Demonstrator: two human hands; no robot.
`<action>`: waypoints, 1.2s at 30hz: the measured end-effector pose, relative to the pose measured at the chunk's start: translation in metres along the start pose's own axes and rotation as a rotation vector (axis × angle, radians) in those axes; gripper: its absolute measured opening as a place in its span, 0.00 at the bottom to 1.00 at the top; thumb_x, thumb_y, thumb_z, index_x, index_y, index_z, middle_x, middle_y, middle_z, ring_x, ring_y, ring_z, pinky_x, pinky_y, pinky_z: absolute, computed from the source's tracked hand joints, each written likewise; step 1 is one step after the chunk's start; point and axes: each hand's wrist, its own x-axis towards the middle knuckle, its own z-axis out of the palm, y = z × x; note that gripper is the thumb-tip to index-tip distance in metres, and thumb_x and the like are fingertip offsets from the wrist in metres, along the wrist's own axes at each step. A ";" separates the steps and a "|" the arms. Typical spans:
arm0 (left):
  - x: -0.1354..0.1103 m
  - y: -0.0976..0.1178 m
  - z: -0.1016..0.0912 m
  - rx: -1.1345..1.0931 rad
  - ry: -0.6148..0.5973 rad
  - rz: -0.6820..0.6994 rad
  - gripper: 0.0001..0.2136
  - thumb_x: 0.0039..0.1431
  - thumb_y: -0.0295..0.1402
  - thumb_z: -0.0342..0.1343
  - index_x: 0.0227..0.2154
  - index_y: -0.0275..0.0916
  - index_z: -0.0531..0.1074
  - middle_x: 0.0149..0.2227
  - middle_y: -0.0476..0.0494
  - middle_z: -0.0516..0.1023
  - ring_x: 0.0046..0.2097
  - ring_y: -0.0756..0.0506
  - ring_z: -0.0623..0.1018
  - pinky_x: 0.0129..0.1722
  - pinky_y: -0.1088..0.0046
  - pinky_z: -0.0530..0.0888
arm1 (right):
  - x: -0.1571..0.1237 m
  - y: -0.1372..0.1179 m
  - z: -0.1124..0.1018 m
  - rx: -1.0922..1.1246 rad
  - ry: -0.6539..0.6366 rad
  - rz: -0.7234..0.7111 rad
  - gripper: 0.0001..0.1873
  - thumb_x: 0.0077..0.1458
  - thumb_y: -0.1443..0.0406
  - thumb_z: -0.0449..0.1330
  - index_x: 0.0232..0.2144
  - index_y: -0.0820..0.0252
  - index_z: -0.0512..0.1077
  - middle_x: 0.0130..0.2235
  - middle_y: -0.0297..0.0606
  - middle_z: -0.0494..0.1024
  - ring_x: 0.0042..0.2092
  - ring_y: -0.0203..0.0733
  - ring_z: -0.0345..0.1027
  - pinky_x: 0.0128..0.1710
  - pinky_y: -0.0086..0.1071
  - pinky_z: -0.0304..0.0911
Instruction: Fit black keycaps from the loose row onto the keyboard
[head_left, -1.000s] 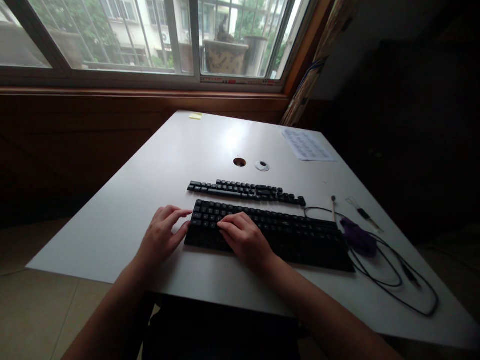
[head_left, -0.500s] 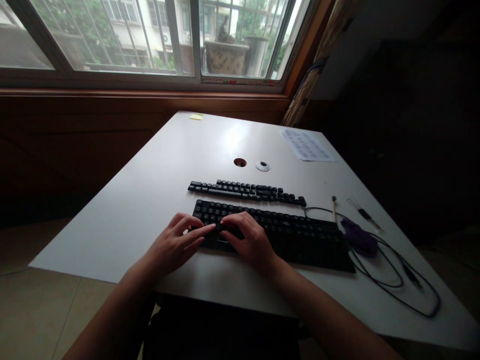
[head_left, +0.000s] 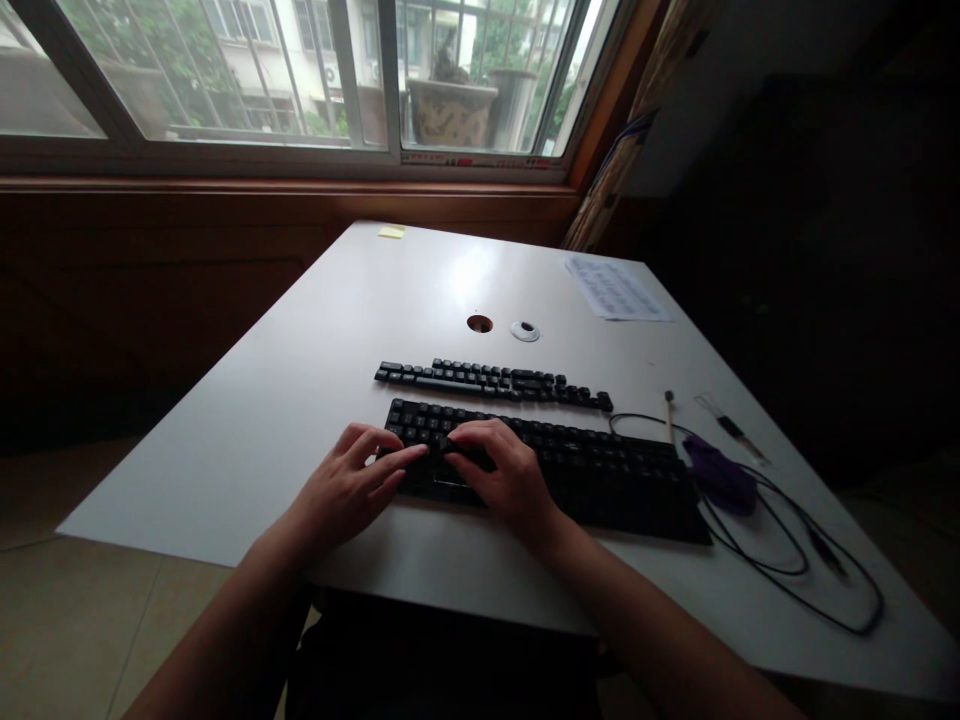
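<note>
A black keyboard [head_left: 600, 492] lies at the front of the white table, with part of its lower area bare of keys. Over its left end, my right hand [head_left: 504, 468] has thumb and fingers pinched around a small black keycap [head_left: 444, 445]. My left hand [head_left: 358, 482] rests at the keyboard's left edge, fingers apart, the index finger stretched towards that keycap and holding nothing. Behind the keyboard lie loose black keycaps [head_left: 480, 386] in rows. My fingers hide some of the keys below them.
On the right are a coiled black cable [head_left: 795, 572], a purple cloth [head_left: 720, 474], a small brush [head_left: 669, 415] and a wire-ended tool [head_left: 729, 427]. Farther back sit printed sheets [head_left: 619, 290], a round cover [head_left: 525, 331], a table hole [head_left: 480, 324] and a yellow note [head_left: 391, 232].
My right hand has shifted slightly to the right and up with the keycap. My left index finger has drawn back a little to the left.
</note>
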 end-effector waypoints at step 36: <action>0.006 -0.004 -0.009 -0.037 0.146 -0.108 0.17 0.68 0.24 0.55 0.57 0.43 0.72 0.44 0.41 0.75 0.46 0.41 0.72 0.48 0.59 0.72 | -0.003 0.009 0.009 -0.262 -0.119 -0.222 0.06 0.66 0.71 0.60 0.39 0.59 0.77 0.42 0.42 0.82 0.43 0.44 0.72 0.45 0.38 0.74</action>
